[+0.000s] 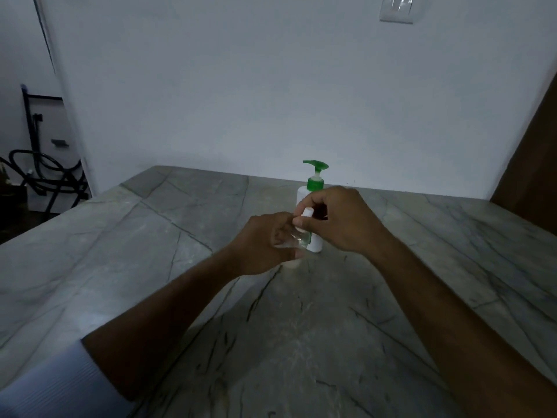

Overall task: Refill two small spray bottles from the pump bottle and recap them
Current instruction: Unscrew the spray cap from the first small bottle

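While held above the counter (pixel 422 297): spray bottle (pixel 297 238), clear, small, tilted, gripped in curled fingers of left hand (pixel 265 242). Cap (pixel 304 218), white, at bottle's top, pinched by thumb and fingers of right hand (pixel 337 221); seated or loose, cannot tell. Pump bottle (pixel 313 188), white body, green pump head, upright on counter just beyond both hands, lower part hidden behind them, spout pointing left. Small white thing (pixel 291 263) on counter under left hand, blurred, not identifiable. Counter grey, veined stone, running to far white wall (pixel 241 86). Wall plate (pixel 396 9) high on wall, right of centre. Dark chair frame (pixel 42 170) far left, off counter. Light sleeve (pixel 60 387) at near left.
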